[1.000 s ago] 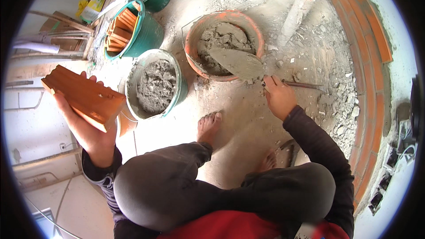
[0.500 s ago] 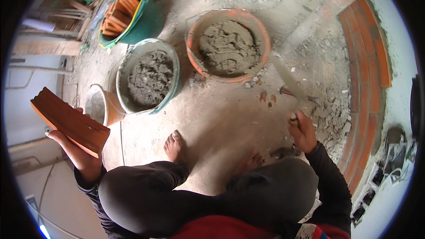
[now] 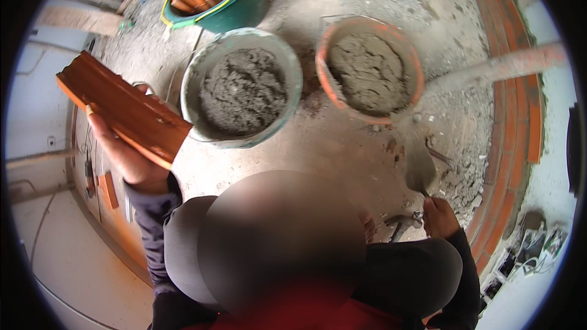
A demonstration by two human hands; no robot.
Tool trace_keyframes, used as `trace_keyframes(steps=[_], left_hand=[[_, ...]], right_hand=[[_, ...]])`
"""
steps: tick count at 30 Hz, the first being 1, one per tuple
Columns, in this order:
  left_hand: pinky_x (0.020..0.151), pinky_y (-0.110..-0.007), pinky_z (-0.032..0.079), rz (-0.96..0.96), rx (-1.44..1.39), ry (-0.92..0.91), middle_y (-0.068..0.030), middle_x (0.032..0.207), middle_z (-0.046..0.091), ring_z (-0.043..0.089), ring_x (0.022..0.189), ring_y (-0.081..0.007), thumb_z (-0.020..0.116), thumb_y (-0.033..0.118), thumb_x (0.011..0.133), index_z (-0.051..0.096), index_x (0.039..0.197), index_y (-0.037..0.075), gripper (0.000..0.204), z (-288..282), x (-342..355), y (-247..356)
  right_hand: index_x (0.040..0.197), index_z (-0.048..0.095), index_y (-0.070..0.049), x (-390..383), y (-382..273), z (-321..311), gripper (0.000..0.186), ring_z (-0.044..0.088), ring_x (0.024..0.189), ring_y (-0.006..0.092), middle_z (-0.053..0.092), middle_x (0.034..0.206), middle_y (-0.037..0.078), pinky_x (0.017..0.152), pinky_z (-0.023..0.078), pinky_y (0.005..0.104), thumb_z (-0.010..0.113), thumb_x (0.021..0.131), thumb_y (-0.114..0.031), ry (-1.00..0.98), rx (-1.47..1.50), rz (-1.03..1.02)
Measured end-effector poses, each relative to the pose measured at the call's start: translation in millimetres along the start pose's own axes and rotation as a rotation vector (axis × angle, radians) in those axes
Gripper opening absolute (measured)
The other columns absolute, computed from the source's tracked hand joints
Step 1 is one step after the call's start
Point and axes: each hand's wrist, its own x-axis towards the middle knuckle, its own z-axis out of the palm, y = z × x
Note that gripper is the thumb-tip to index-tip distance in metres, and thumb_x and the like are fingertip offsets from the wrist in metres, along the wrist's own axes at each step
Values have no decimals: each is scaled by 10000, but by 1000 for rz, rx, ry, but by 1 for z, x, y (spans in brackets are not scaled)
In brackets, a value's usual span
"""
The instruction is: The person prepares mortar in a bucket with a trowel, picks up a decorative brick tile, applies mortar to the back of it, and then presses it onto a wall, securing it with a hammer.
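My left hand [image 3: 131, 159] is closed on a ridged terracotta brick [image 3: 125, 107], raised at the left and tilted down toward the right. The brick's lower end overlaps the rim of a grey-green bucket [image 3: 296, 79] of crumbly grey mortar; from here I cannot tell whether they touch. Low on the right, my right hand [image 3: 441, 219] grips the handle of a trowel [image 3: 420, 170], its mortar-coated blade pointing away from me. Beyond the blade stands an orange-rimmed bucket [image 3: 323, 76] with smoother, wetter mortar.
A green bucket [image 3: 238, 11] full of terracotta bricks stands at the far left. Along the right wall runs a low brick course [image 3: 506, 128]; a mortar-stained pole [image 3: 501, 68] reaches across it. Rubble [image 3: 468, 186] and a dark metal tool [image 3: 400, 226] lie near my right hand.
The view has shifted, so the buckets appear further right or higher. The trowel blade, blurred near the orange-rimmed bucket before, is now clearer and closer to me. The brick stays in my left hand.
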Motion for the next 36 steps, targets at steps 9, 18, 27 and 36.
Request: trace_keyframes(steps=[9, 18, 27, 36], left_hand=[[687, -352, 543, -48, -26, 272, -139, 980, 626, 631, 797, -224, 414, 683, 929, 483, 1291, 81, 706, -93, 2, -56], [703, -329, 542, -251, -292, 248, -133, 977, 616, 633, 794, -212, 372, 675, 944, 421, 1376, 16, 790, -123, -10, -79], [794, -359, 542, -352, -305, 205, -127, 1035, 627, 641, 903, -216, 338, 682, 952, 490, 1259, 25, 741, -145, -15, -92], [811, -356, 530, -389, -326, 187, -127, 1043, 624, 631, 920, -212, 299, 673, 966, 491, 1247, 21, 735, -150, -12, -103]], right_hand=[[916, 534, -5, -58, -229, 73, 194, 579, 647, 349, 579, 735, 156, 591, 438, 397, 687, 840, -97, 311, -996, -919], [950, 608, -24, 9, -402, 217, 179, 645, 768, 368, 638, 810, 183, 693, 519, 455, 598, 872, -185, 295, -1826, -1149], [793, 667, -26, 0, -405, 260, 125, 675, 734, 307, 646, 685, 141, 684, 527, 410, 587, 795, -122, 121, -1923, -904], [817, 666, -26, 7, -403, 272, 148, 669, 722, 321, 645, 726, 125, 676, 533, 417, 610, 806, -163, -84, -2003, -963]])
